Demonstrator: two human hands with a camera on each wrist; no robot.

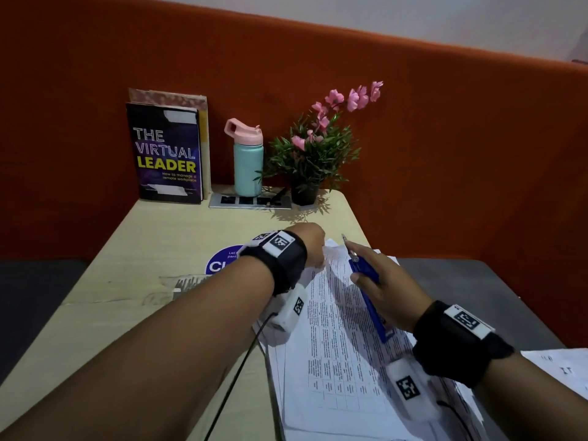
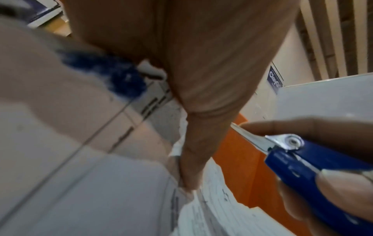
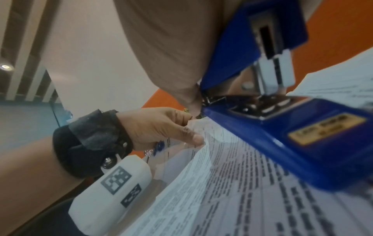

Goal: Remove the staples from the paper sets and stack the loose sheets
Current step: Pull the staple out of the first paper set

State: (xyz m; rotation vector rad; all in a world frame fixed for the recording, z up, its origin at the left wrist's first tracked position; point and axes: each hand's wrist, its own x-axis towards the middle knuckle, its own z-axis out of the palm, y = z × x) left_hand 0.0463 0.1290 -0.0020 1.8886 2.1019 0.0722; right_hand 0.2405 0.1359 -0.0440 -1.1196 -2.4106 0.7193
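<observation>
A set of printed sheets [image 1: 334,338] lies on the beige table [image 1: 133,281], its far corner lifted. My left hand [image 1: 313,246] pinches that top corner of the paper [image 3: 201,132] between thumb and fingers. My right hand [image 1: 381,281] grips a blue stapler [image 1: 370,291] by its body; the metal remover tip [image 1: 345,240] at its far end points up just right of the held corner. In the right wrist view the stapler [image 3: 292,131] hangs above the sheets [image 3: 232,183]. The staple itself is not visible.
At the table's far end stand a book [image 1: 167,154], a teal bottle with a pink lid [image 1: 247,159] and a potted plant [image 1: 318,148]. A blue round sticker [image 1: 222,259] lies left of my left wrist. More sheets [image 1: 560,367] lie at the right. An orange partition [image 1: 445,138] rises behind.
</observation>
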